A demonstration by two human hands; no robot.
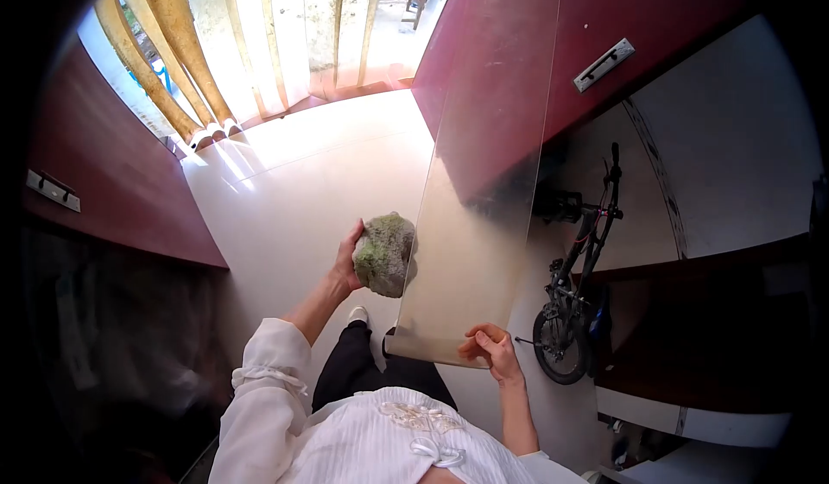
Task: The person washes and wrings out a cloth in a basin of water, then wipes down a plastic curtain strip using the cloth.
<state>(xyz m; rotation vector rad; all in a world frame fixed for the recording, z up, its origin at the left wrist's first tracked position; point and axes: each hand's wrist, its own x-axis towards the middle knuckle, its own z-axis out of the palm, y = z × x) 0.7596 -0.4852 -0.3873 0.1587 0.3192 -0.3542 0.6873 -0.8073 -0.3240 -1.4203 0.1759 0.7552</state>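
Note:
A rough grey stone (385,255) with green, moss-like patches rests in my left hand (347,258), with the fingers wrapped around its left side. A long, clear plastic curtain strip (471,251) hangs down from the top of the view, and its left edge runs right beside the stone. At the strip's lower right corner, my right hand (494,349) grips the bottom edge, which looks curled up. Some of the right fingers show blurred through the plastic.
Dark red door panels (518,61) with metal handles stand at both sides. More yellowed plastic strips (285,35) hang in the bright doorway. A black bicycle (566,311) is parked at the right on the pale tiled floor (294,182).

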